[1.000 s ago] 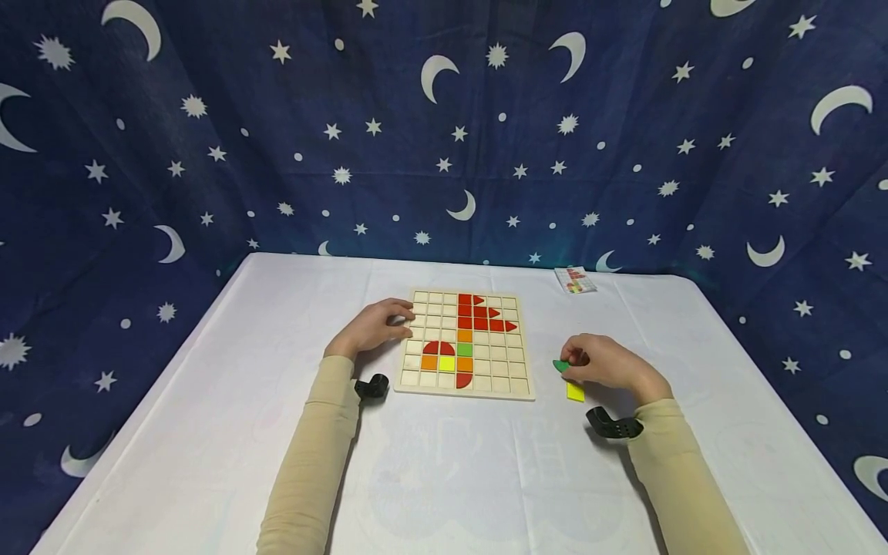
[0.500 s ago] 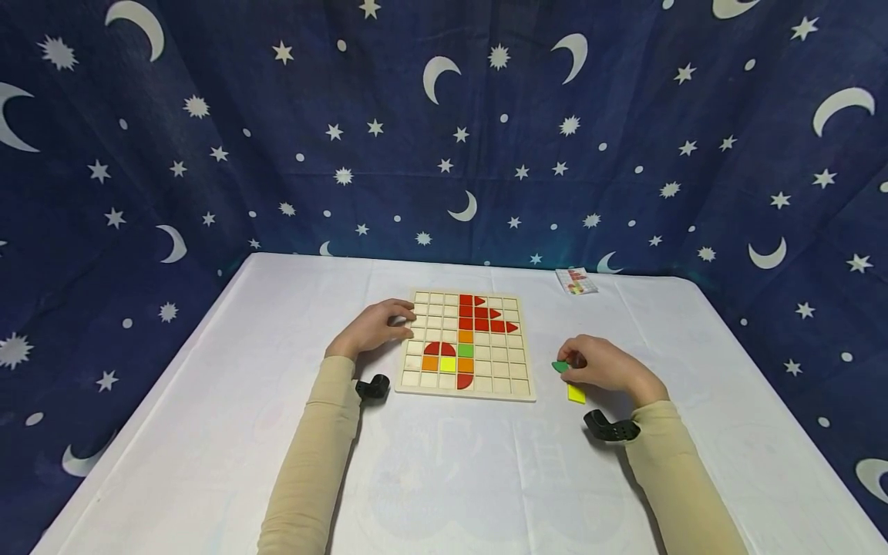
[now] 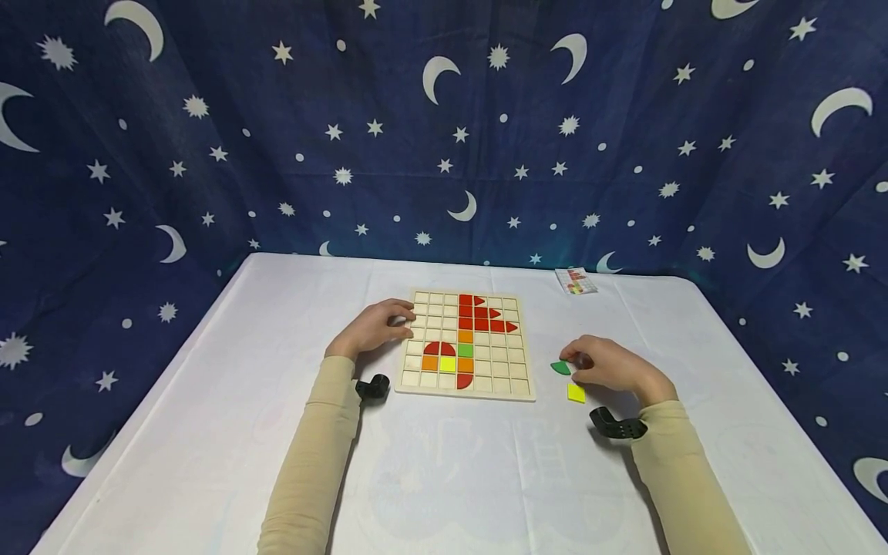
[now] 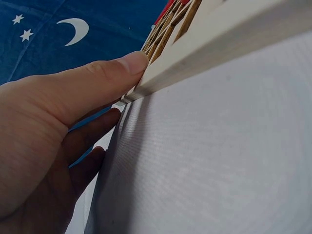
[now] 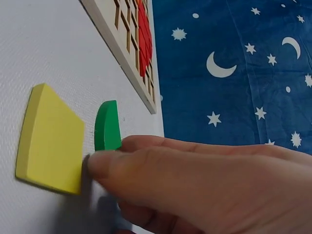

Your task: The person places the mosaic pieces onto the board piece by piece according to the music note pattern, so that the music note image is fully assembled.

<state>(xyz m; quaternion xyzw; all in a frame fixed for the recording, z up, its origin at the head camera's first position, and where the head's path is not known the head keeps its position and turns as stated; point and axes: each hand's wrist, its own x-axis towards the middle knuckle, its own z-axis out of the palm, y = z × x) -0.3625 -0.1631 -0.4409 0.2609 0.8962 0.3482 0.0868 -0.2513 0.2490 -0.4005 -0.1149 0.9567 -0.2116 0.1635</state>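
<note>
On the white table lies a wooden grid board (image 3: 499, 364) with red, orange, green and yellow pieces in its squares. My left hand (image 3: 369, 327) rests against the board's left edge. In the left wrist view its thumb (image 4: 132, 63) touches the rim, and the other fingers are relaxed. Right of the board, my right hand (image 3: 610, 364) pinches one end of a green quarter-circle piece (image 3: 559, 368) between thumb and index finger. The right wrist view shows the thumb covering part of that end. Beside it, a yellow square tile (image 5: 51, 141) lies flat on the table, apart from the fingers.
A small printed pattern card (image 3: 576, 280) lies near the table's far right edge. Behind the table (image 3: 444, 470) hangs a dark blue curtain (image 3: 388, 92) with moons and stars. A black wrist camera (image 3: 616, 424) sits below the right hand.
My right hand has shifted slightly, and more of the green piece and the yellow tile now shows past the fingers. The left hand and the board have stayed in place.
</note>
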